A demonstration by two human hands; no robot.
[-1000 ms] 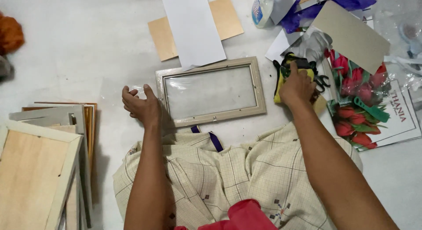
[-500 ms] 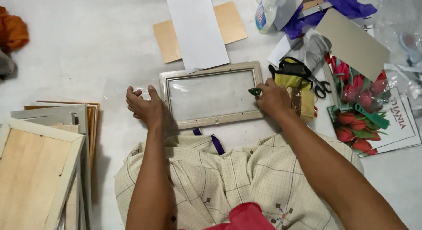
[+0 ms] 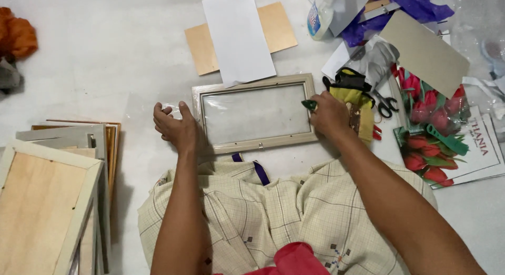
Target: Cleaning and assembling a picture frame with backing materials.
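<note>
A beige picture frame [image 3: 252, 81] with a clear pane lies face down on the white floor in front of me. My left hand [image 3: 176, 126] rests flat on the frame's left edge, fingers spread. At the frame's right edge is my right hand [image 3: 329, 114], closed around a small green-handled tool [image 3: 309, 104] whose tip points at the frame. Just right of that hand lies a yellow and black pouch [image 3: 357, 91].
A white sheet [image 3: 239, 36] lies over a tan backing board [image 3: 276, 28] beyond the frame. Stacked frames [image 3: 50, 196] sit at my left. Scissors [image 3: 386, 102], flower prints [image 3: 436, 143], a grey board [image 3: 423, 53], a bottle [image 3: 318, 14] and purple cloth crowd the right.
My right hand left the yellow pouch and moved left to the frame's right edge, now holding the small green tool. The left hand stayed on the frame's left side.
</note>
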